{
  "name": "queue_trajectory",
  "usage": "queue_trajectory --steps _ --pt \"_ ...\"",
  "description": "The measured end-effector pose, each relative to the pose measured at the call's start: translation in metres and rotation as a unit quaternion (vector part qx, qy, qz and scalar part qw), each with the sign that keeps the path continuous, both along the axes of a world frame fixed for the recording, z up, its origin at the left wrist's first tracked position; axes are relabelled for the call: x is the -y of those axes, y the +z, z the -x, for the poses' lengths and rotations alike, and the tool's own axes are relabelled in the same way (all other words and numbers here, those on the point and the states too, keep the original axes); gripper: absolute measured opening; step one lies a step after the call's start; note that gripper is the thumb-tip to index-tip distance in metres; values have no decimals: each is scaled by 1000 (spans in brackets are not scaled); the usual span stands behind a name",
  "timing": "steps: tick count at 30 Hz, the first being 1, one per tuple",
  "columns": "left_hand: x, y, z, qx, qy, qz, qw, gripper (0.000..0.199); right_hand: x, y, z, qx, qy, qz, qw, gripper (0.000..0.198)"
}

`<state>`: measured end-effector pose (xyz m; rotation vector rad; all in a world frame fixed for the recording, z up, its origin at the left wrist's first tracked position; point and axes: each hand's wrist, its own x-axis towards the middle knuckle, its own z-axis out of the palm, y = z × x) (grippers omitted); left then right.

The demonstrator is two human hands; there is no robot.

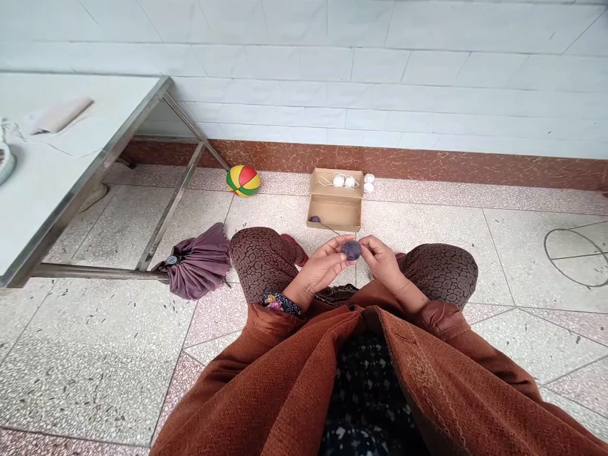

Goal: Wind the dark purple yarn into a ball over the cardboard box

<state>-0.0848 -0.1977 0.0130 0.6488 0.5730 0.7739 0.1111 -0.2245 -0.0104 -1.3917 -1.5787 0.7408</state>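
Winding apparently unfinished: left hand (325,265) and right hand (384,263) grasp a rounded yarn ball (351,250); a loose strand (331,228) leads toward a smaller dark ball (315,219) in the near box (342,220).

The tiled wall (403,107) was of a pale bluish white, and along its foot ran a reddish-brown, veined skirting (451,167). The floor (109,367) was speckled, in some parts whitish, in others pinkish. On the left stood a white-topped table (118,104) with a metal frame (173,206). The light was even.
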Motion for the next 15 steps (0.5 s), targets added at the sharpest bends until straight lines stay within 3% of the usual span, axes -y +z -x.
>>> queue_trajectory --steps 4,7,11,15 --pt "-9 -11 0 -48 94 -14 994 47 9 -3 10 37 102 -11 994 32" --pt "-11 -20 1 -117 97 -64 986 45 5 7 9 54 169 -40 983 31" --pt "-7 -23 2 -116 29 -106 987 55 -14 20 -1 43 118 -57 990 28" --pt "-5 -16 2 -31 3 -79 996 64 -23 10 -4 16 53 -22 998 31"
